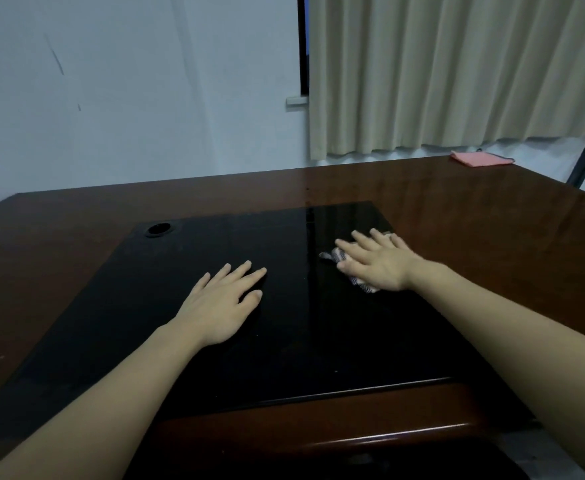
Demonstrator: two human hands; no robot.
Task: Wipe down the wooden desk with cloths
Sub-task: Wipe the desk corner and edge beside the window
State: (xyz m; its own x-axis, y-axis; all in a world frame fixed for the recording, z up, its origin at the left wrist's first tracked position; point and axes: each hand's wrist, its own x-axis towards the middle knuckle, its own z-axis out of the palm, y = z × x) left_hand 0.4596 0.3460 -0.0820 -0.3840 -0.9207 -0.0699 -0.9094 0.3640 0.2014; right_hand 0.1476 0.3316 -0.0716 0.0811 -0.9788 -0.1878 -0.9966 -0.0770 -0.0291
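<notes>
Wiping stage: a patterned cloth is being pressed flat on the surface, and by judgement the job is partly done at most, since wide brown areas lie well away from the cloth.
Right hand: laid palm-down on the patterned cloth with fingers straight and spread; nothing is clenched, the cloth is only pushed under the palm.
Left hand: rested flat and released on the black inlay, fingers straight, nothing held; it seems to be used as a brace.
Cloth position: it sits on the right part of the black inlay, near its far right corner, with only its edges seen at the thumb side and under the wrist.
Key relation: the cloth is directly under the right hand, well apart from the left hand, so the right hand is the nearer one by far.
Long axis: the bunched cloth is stretched roughly along the line from far-left to near-right, across the line of the fingers.
Unwiped ground: the brown wood lies just beyond the fingertips and off to the right; a stroke that way is judged the likely next one.
Second cloth: a pink cloth is folded at the far right corner, well apart from both hands, nearer the right.
Cable hole: set at the far left corner of the inlay, beyond the left hand.
</notes>
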